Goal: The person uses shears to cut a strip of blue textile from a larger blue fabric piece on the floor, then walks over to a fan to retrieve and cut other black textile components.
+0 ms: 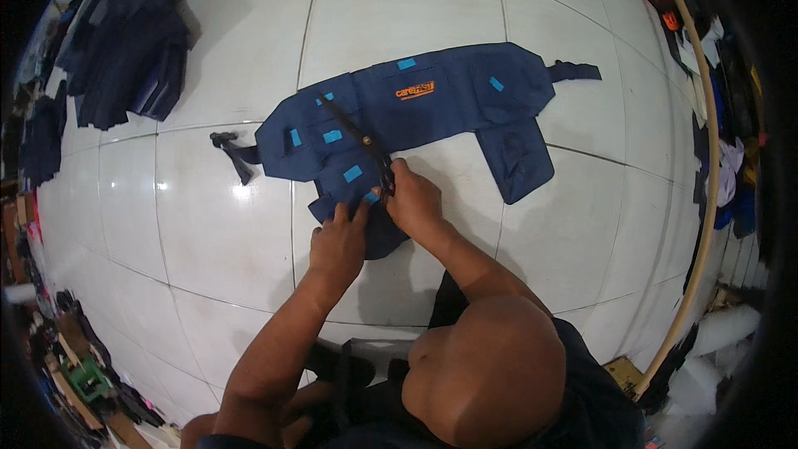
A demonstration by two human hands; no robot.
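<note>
A navy cloth tool belt (449,108) with pockets lies spread on the tiled floor. Orange lettering and several light blue tape pieces mark it. A pouch (517,158) hangs from its right part, and a second pouch (366,229) hangs from the left, partly under my hands. My right hand (414,204) is closed round the handles of black scissors (353,130); their blades point up and left over the belt. The fingers of my left hand (339,243) press on the left pouch beside a tape piece (371,197) and appear to grip its cloth.
A strap with a dark buckle (224,140) sticks out at the belt's left end, a plain strap (578,71) at its right. Navy cloth pieces (133,50) are heaped at the far left. A long wooden pole (711,150) and clutter line the right side.
</note>
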